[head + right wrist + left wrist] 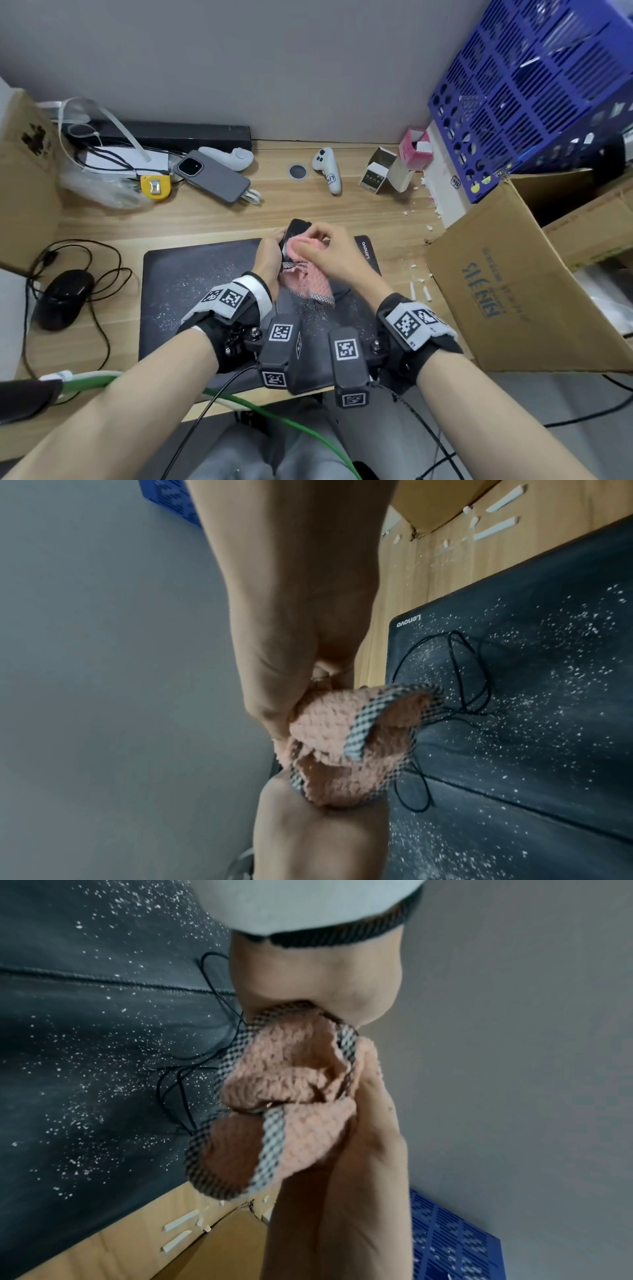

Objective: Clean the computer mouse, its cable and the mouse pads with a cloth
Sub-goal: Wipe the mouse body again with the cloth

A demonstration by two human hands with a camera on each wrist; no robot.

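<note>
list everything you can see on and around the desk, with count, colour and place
mouse: 1, black, held up over the far edge of the mouse pad
cloth: 1, pink with checked border, pressed on that mouse
mouse pad: 1 plainly seen, black, speckled with white crumbs, desk centre
cable: 1, black, coiled on the pad
second mouse: 1, black, desk left
phone: 1, grey, far left
controllers: 2, white, far side
yellow tape measure: 1, far left
cardboard boxes: 2, brown, one at each side
crate: 1, blue, far right
left hand: 1, holds the mouse
right hand: 1, grips the cloth
</note>
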